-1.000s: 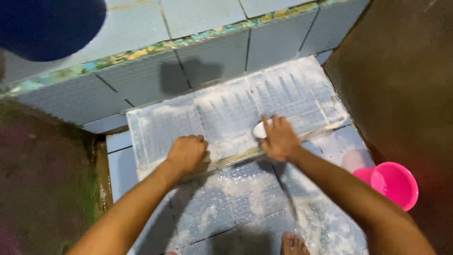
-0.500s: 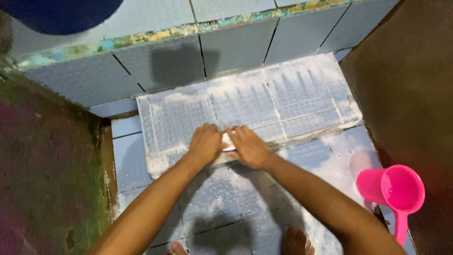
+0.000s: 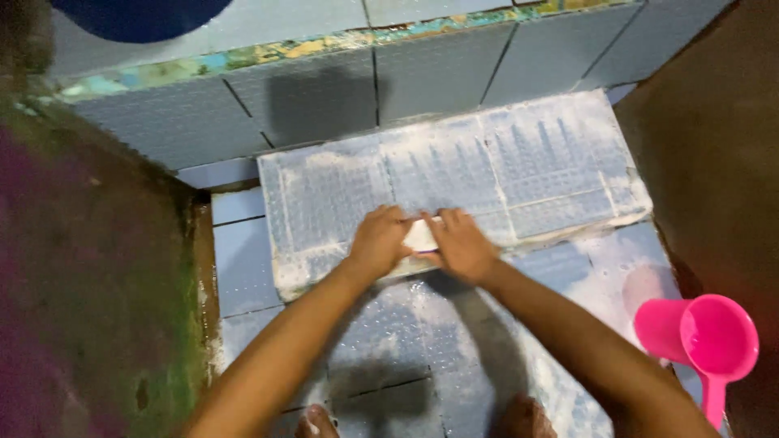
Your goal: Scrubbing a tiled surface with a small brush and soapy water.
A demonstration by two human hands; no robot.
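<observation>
A flat soapy mat or panel (image 3: 503, 166) with rows of raised bumps lies on a blue tiled floor, against a tiled wall. Both of my hands press together at its near edge. My left hand (image 3: 379, 241) and my right hand (image 3: 461, 246) close around a small white scrubbing object (image 3: 421, 235), probably a brush or bar of soap, held between them. White foam covers the mat and the wet tiles (image 3: 389, 341) in front of it. My bare toes (image 3: 320, 422) show at the bottom.
A pink plastic scoop with a handle (image 3: 710, 345) stands on the floor at the right. A stained, mossy wall (image 3: 89, 308) rises on the left and a brown wall (image 3: 722, 162) on the right. A dark blue rounded container (image 3: 138, 15) sits at top left.
My right hand slid left along the mat's near edge with the white object and met my left hand. Both now hold it together. The view shifted slightly.
</observation>
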